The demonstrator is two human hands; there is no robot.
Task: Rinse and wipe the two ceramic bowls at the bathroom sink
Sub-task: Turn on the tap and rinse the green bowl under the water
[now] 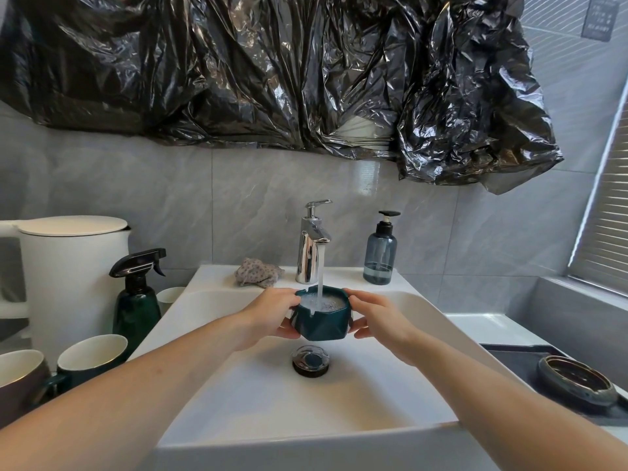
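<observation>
Both arms outstretched, left hand (272,314) and right hand (380,321) clasp teal bowl (321,322).

I observe grey marble-effect wall tiles (142,185), crumpled black plastic sheeting (272,69) covering the upper wall, a window with slatted blinds (608,232) admitting daylight at right, and a grey tiled ledge (577,300) beneath.

Home bathroom: white rectangular sink (339,402) with chrome faucet (311,243) running, grey marble-look wall tiles (204,198), blue soap dispenser (380,253) and crumpled cloth (258,271) on the sink ledge, window blinds (608,226) at right, black plastic sheeting (272,69) taped over the wall above.
</observation>
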